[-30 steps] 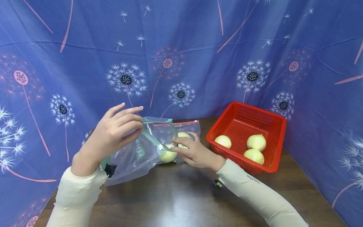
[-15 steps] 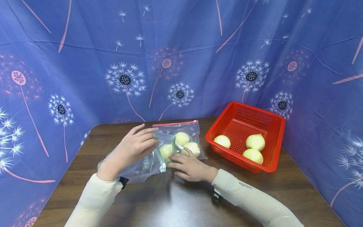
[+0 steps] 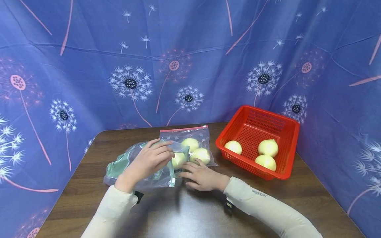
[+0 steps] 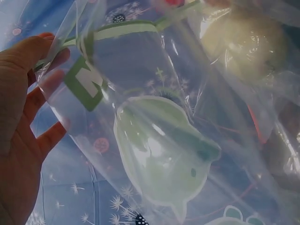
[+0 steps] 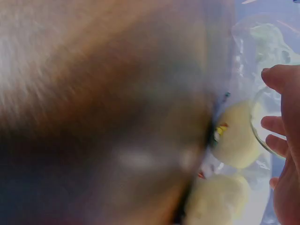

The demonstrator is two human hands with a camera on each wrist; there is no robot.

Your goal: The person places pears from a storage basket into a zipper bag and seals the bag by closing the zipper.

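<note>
**Left of the red basket [image 3: 249,133], a green-trimmed bag [image 3: 151,181] with its mouth turned right**

The bag lies slack on the left half of the table [image 3: 193,219], its long axis running left to right. Its bottom appears to be at the left; the green-banded mouth faces right, with the white slider [image 3: 172,181] at its near end. Turned so, the mouth lies right by the fruit, which is probably the reason.

The left hand [image 3: 148,162] reaches over the bag, pointing right. Its wrist view shows thumb and forefinger apparently pinching the green edge, the other fingers spread behind the film; this likely holds the mouth apart.

At the mouth sits a pale fruit [image 3: 178,161], partly covered by film; I cannot tell whether it is inside this bag. Just right and far of it, two more fruits [image 3: 195,150] rest at the pink-topped bag [image 3: 200,135], whose pink edge lies along the far side.

The right hand [image 3: 202,177] lies just near of them, fingers toward the mouth, perhaps to steady its edge. Thumb and fingers look apart, but whether they pinch film I cannot tell.

Farthest right, the basket holds three fruits [image 3: 268,148], its walls presumably there to stop them rolling.
</note>
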